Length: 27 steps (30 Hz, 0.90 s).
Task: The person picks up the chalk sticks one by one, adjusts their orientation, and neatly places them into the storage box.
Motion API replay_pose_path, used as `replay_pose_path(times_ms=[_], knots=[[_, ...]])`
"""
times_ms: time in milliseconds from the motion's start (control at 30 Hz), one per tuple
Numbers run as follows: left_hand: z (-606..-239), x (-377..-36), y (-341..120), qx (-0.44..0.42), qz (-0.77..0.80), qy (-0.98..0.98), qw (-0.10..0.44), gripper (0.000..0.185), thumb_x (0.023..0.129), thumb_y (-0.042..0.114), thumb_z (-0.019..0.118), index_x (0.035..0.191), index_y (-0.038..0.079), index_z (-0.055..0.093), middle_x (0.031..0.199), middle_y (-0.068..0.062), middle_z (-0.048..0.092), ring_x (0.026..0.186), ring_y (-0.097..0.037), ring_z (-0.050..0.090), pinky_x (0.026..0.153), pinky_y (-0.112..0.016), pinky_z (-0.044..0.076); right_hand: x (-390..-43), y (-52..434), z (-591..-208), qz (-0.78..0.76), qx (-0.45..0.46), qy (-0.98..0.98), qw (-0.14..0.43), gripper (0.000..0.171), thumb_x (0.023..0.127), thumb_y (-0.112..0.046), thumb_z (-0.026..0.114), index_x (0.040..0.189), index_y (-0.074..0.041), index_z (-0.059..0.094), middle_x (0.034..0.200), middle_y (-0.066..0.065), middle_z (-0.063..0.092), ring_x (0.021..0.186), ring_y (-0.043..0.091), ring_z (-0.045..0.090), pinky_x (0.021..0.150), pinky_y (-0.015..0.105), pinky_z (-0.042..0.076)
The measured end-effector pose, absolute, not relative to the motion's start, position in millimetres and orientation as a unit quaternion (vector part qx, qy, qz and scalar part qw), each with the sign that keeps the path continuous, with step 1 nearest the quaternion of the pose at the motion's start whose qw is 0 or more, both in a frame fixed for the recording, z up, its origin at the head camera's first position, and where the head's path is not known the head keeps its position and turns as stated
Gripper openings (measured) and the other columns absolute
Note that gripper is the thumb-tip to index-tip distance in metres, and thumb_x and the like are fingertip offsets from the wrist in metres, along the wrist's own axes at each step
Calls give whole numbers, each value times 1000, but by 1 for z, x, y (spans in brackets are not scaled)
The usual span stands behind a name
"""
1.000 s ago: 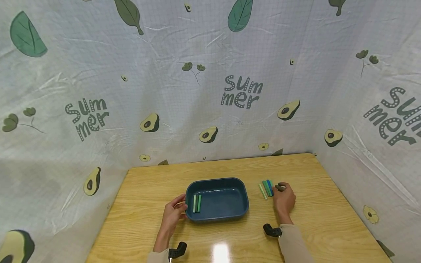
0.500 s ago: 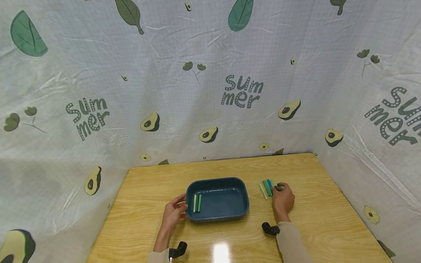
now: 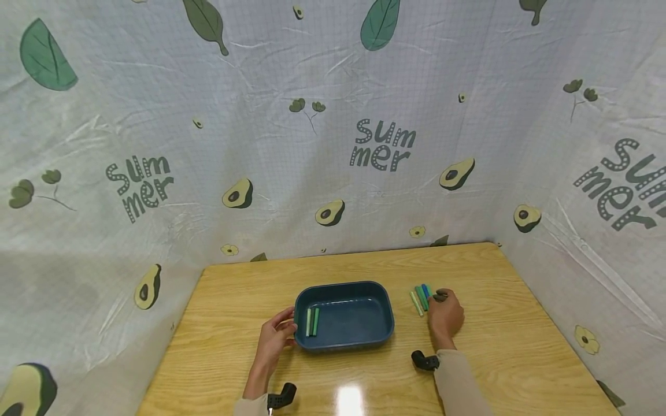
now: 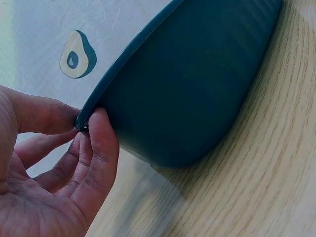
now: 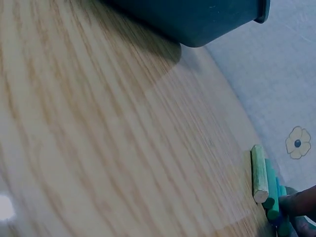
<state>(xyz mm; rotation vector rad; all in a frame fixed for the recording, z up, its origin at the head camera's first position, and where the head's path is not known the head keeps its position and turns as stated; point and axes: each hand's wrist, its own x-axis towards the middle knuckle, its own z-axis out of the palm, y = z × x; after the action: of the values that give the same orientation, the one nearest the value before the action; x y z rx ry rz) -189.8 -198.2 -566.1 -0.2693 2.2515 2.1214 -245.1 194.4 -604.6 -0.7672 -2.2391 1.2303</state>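
A dark blue tray (image 3: pixel 343 285) sits mid-table with two green chalk sticks (image 3: pixel 311 322) lying at its left end. My left hand (image 3: pixel 277 338) grips the tray's left rim (image 4: pixel 106 91), with the thumb (image 4: pixel 42 116) over the edge and the fingers (image 4: pixel 101 148) against the outer wall. Right of the tray lies a row of green and blue chalk sticks (image 3: pixel 421 297) (image 5: pixel 260 173). My right hand (image 3: pixel 445 316) is curled at the row's right side. Its fingertips (image 5: pixel 302 202) pinch at the near ends of the blue sticks. A small dark piece (image 3: pixel 440 296) shows at the fingertips.
The wooden table (image 3: pixel 499 323) is walled on three sides by a white cloth printed with avocados and leaves (image 3: pixel 333 144). Black wrist camera mounts (image 3: pixel 425 361) (image 3: pixel 281 395) sit low over the front of the table.
My right hand has slid slightly left, closer against the row of chalk sticks. The left hand and the tray have stayed put.
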Motion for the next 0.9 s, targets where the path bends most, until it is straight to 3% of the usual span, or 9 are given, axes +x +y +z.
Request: replay_pose_path(times_ms=[100, 333, 900], knots=[[-566, -190, -199, -87, 684, 724, 17, 46, 92, -5, 56, 138, 2, 55, 129, -22, 55, 95, -22, 61, 62, -33, 57, -245, 194, -604, 455, -271, -815, 235, 27, 84, -11, 69, 109, -2, 67, 101, 21, 73, 93, 41, 67, 81, 53, 47], [-566, -189, -199, -89, 683, 725, 16, 46, 92, -5, 56, 137, 1, 55, 128, -22, 55, 94, -21, 62, 62, -32, 57, -245, 194, -601, 453, -264, -821, 226, 25, 85, -10, 69, 109, -1, 67, 101, 23, 73, 95, 43, 65, 86, 55, 44], [-564, -189, -198, -82, 682, 726, 17, 46, 92, -5, 56, 138, 1, 54, 130, -23, 55, 101, -28, 62, 66, -36, 58, -242, 205, -596, 516, -237, -795, 214, 35, 89, -13, 60, 122, -2, 62, 109, 25, 70, 95, 39, 67, 83, 52, 49]])
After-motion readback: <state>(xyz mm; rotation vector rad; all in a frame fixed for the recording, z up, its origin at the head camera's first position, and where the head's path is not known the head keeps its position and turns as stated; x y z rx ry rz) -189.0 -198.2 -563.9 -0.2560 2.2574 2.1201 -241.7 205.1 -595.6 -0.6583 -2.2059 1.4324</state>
